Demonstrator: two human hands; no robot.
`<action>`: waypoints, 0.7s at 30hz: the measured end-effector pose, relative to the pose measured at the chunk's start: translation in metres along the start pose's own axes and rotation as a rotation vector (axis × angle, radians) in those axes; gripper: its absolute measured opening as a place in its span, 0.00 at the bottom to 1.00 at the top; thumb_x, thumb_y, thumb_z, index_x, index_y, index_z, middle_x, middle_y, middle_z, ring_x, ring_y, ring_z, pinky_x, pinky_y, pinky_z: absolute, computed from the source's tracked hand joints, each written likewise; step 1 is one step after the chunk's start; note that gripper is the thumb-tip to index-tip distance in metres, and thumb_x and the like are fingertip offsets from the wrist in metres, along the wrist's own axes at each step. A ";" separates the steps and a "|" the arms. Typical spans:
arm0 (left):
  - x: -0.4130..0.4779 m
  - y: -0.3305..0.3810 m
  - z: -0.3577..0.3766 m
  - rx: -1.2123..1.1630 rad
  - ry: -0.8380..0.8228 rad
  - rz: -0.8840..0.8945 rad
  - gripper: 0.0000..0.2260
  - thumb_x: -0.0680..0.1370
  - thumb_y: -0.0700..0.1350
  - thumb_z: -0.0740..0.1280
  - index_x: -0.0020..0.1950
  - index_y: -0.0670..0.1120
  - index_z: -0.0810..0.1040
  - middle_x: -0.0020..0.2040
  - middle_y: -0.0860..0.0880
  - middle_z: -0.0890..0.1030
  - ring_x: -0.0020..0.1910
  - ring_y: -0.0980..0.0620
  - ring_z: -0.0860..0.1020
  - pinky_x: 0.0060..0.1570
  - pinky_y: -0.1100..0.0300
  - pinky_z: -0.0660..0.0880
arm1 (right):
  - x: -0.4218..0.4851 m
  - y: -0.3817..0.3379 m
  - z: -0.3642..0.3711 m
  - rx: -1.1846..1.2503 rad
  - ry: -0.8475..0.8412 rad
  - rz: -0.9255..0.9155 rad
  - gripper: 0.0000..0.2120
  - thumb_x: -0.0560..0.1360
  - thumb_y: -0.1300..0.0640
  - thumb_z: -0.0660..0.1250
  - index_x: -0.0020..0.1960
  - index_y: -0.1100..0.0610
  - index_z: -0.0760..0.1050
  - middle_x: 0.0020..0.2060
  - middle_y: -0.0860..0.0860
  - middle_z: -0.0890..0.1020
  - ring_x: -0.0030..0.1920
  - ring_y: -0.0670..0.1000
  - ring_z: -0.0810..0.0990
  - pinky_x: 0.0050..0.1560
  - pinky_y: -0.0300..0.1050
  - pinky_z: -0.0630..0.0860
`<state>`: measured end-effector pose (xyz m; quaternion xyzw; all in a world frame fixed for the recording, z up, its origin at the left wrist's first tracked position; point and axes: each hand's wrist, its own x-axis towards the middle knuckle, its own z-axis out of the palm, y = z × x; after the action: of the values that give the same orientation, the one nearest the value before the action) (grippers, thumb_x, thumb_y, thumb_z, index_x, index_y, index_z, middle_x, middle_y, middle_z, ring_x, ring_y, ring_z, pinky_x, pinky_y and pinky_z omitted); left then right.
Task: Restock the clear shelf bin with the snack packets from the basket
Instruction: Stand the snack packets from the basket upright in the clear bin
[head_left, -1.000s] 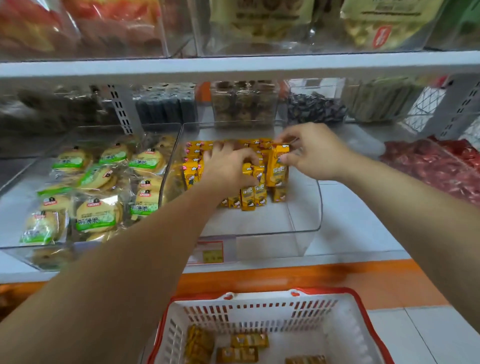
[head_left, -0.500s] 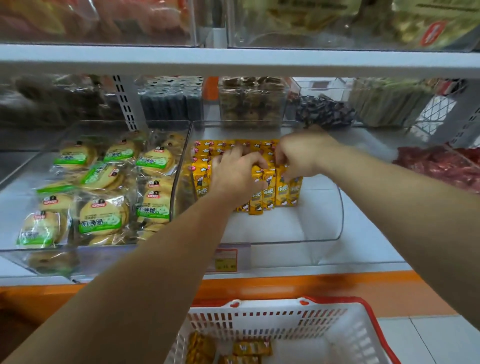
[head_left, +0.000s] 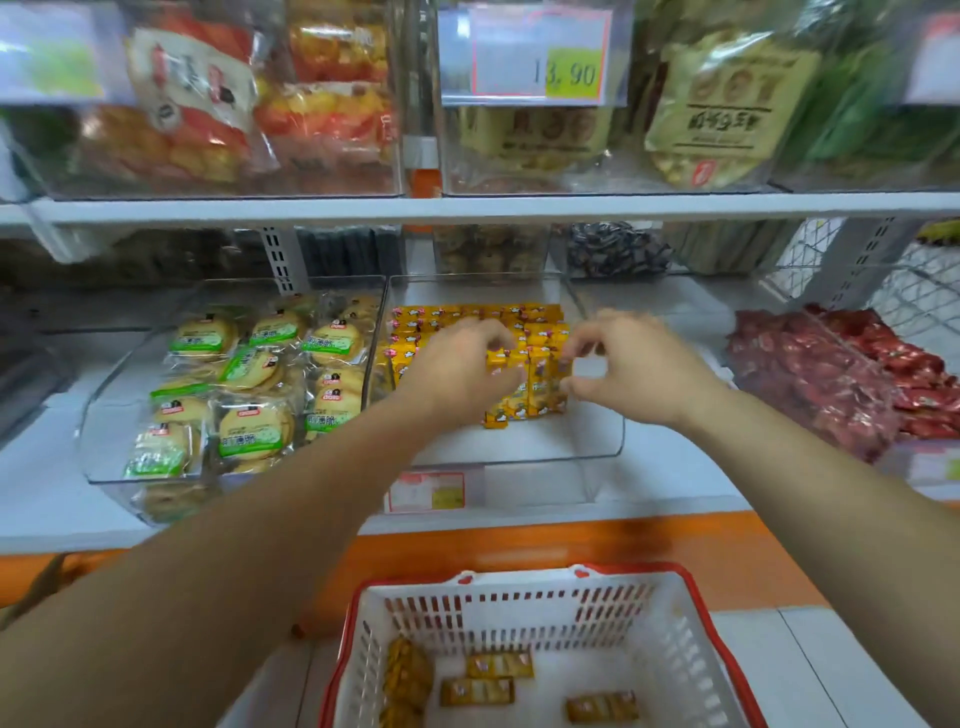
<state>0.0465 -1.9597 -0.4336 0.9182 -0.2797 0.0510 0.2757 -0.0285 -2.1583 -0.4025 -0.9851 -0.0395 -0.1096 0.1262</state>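
Left hand (head_left: 462, 364) is curled round upright snack packets (head_left: 540, 387) toward the back edge of the clear shelf bin (head_left: 519, 460), so the row is braced; right hand (head_left: 634, 364) is pinched narrowly at its end, grip unclear.

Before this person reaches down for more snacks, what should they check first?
1. Yellow snack packets left in the basket: ok, several lie inside.
2. Room in the clear bin: ok, front floor bare.
3. Packet row upright: cannot tell, hands cover it.
4. Left hand free: not ok, fingers curl over packets.
5. Right hand free: cannot tell, fingertips at the row's edge.
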 end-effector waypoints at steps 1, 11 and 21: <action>-0.020 0.004 -0.005 -0.014 -0.022 0.028 0.13 0.77 0.55 0.72 0.60 0.54 0.80 0.58 0.54 0.79 0.56 0.54 0.76 0.54 0.57 0.74 | -0.019 -0.002 -0.003 0.044 0.010 -0.004 0.10 0.69 0.45 0.76 0.47 0.46 0.79 0.44 0.43 0.77 0.48 0.50 0.78 0.51 0.50 0.76; -0.162 -0.006 0.061 0.193 -0.581 0.075 0.11 0.79 0.52 0.69 0.60 0.50 0.79 0.56 0.51 0.82 0.54 0.50 0.79 0.51 0.58 0.74 | -0.154 0.017 0.096 0.101 -0.326 0.041 0.09 0.72 0.49 0.74 0.50 0.51 0.81 0.48 0.50 0.83 0.51 0.53 0.80 0.53 0.47 0.75; -0.221 -0.082 0.222 0.197 -0.844 -0.174 0.13 0.81 0.51 0.68 0.63 0.47 0.75 0.62 0.45 0.78 0.57 0.45 0.78 0.57 0.48 0.78 | -0.217 0.059 0.288 0.211 -0.758 0.343 0.12 0.78 0.48 0.69 0.56 0.55 0.76 0.49 0.52 0.78 0.47 0.51 0.76 0.50 0.49 0.75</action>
<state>-0.1080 -1.9142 -0.7154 0.9007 -0.2831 -0.3256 0.0515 -0.1739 -2.1520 -0.7372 -0.9298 0.0702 0.2872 0.2193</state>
